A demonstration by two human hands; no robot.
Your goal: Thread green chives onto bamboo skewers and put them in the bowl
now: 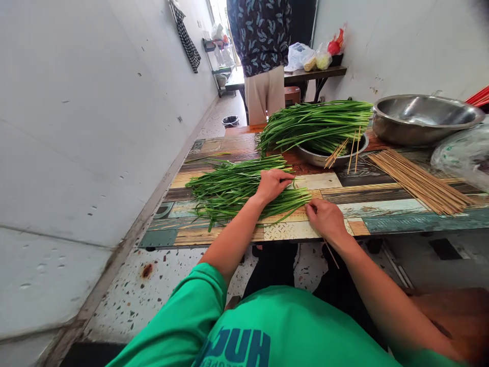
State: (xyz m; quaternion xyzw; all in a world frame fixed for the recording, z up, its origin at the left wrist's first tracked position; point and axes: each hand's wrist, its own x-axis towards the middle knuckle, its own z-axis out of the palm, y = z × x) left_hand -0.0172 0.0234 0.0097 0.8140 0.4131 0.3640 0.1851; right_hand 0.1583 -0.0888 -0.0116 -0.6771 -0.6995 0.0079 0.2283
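A loose spread of garlic chives (225, 186) lies on the table in front of me, pale cut ends toward the right. My left hand (273, 184) rests over it, thumb and fingers pinched together on a few chive ends. Just right of the nearer chive ends, my right hand (326, 219) is closed around a thin bamboo skewer (331, 256), whose lower part sticks out below the hand past the table edge. Its fingertips are close to the chive ends; whether they touch is unclear.
Behind, a big heap of chives (317, 122) fills a steel bowl (324, 159) with several skewers leaning on it. Many bamboo skewers (424, 183) lie at right, near a larger steel basin (420, 133) and a plastic bag (464, 155). A person (263, 41) stands beyond the table.
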